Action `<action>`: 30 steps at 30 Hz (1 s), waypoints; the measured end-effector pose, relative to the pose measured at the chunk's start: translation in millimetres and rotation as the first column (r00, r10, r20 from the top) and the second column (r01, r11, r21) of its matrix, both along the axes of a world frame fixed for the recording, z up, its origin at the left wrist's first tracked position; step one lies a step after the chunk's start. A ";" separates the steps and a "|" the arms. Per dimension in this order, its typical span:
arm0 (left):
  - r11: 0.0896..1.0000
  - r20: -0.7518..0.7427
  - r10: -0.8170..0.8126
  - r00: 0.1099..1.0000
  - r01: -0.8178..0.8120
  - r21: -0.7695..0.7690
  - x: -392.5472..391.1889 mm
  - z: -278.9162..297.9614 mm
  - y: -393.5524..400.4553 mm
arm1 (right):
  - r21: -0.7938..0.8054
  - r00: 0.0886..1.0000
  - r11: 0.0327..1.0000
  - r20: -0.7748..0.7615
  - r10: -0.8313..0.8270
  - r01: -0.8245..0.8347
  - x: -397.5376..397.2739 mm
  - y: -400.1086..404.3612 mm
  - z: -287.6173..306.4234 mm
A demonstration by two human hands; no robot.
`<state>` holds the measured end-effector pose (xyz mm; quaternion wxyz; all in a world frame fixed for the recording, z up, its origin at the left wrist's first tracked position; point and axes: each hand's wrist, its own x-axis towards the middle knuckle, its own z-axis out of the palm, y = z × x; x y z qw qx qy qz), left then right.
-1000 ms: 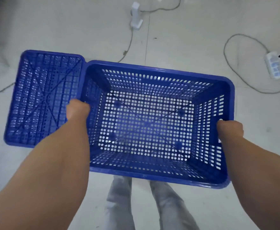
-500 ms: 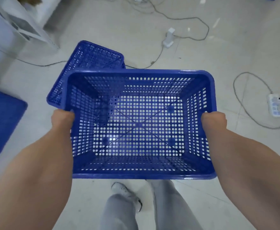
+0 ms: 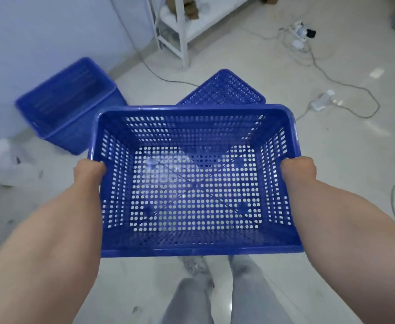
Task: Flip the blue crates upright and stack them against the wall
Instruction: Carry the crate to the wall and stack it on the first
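A blue crate (image 3: 192, 181) sat upright at the centre of the frame, held above the floor (image 3: 332, 160). The left hand (image 3: 89, 170) gripped its left rim and the right hand (image 3: 298, 169) its right rim. Behind its far edge lay an upturned crate (image 3: 224, 90). Another crate (image 3: 67, 104) stood open-side up by the wall (image 3: 39, 31) at upper left, with bare floor between. Cables (image 3: 346, 85) trailed at upper right.

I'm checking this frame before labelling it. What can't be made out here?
Head view only:
- Fingers of left hand and right hand: curled under the held crate rim.
- Upside-down crate: near part behind the held crate.
- Crate by the wall: motion-blurred.
- Shelf contents: cut off, blurred.
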<state>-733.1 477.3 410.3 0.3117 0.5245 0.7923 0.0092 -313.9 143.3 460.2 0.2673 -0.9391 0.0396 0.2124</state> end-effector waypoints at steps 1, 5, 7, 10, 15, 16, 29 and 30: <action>0.999 -0.006 0.038 0.999 -0.038 0.007 -22.8 4.8 3.6 | 0.000 1.000 1.000 -0.005 0.031 -0.031 -12.2 16.5 3.7; 0.984 -0.007 0.174 0.985 -0.174 0.045 -87.1 35.1 8.7 | 0.007 0.989 0.989 -0.028 0.147 -0.147 -50.5 81.8 10.3; 0.974 -0.001 0.223 0.975 -0.222 0.051 -111.9 45.0 12.0 | 0.004 0.980 0.980 -0.026 0.197 -0.197 -63.3 113.9 9.7; 0.955 0.007 0.292 0.956 -0.292 0.053 -146.6 53.2 23.9 | -0.023 0.952 0.952 -0.031 0.303 -0.304 -77.7 164.6 14.6; 0.907 0.035 0.415 0.909 -0.417 0.062 -181.3 62.8 51.9 | -0.079 0.879 0.876 -0.074 0.471 -0.476 -94.3 259.6 34.1; 0.896 0.049 0.438 0.898 -0.440 0.063 -185.0 63.0 58.7 | -0.109 0.872 0.866 -0.044 0.487 -0.489 -92.2 280.7 31.5; 0.772 0.073 0.632 0.771 -0.635 0.032 -195.3 69.0 174.4 | -0.027 0.794 0.794 0.025 0.607 -0.607 -96.0 514.1 69.8; 0.763 0.077 0.642 0.762 -0.646 0.026 -196.7 68.7 184.7 | -0.021 0.790 0.790 0.025 0.613 -0.612 -97.5 527.0 72.8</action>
